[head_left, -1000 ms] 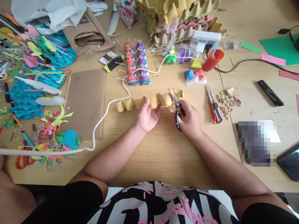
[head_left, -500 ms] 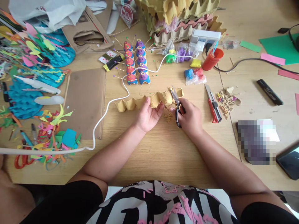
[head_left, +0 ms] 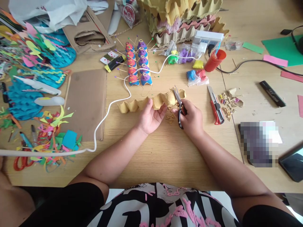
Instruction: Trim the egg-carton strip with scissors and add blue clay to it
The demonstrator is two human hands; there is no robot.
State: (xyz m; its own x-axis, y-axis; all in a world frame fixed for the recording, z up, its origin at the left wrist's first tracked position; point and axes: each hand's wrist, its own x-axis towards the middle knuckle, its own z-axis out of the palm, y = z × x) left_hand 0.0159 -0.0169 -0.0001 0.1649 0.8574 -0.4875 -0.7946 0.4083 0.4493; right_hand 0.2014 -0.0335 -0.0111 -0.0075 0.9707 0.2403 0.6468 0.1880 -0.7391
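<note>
The carton strip point(head_left: 159, 101), a long bumpy piece of tan egg carton, is in the left hand point(head_left: 151, 119), whose fingers grip it near its middle, thumb in front. Whether the strip's far left end touches the counter point(head_left: 142, 167) is hard to tell. The right hand point(head_left: 192, 119) has its fingers closed around the black handles of the scissors point(head_left: 178, 95), with the blades at the strip's right end. Small tan trimmings point(head_left: 169, 119) lie just below the strip, on the near side. To the right of the strip are a red box cutter point(head_left: 216, 108) and, past it, a pile of scraps point(head_left: 233, 100). A brown cardboard sheet point(head_left: 85, 104) lies to the left of the strip. Beyond it stand two painted caterpillars, one red and blue point(head_left: 131, 63), one purple and blue point(head_left: 145, 67).
</note>
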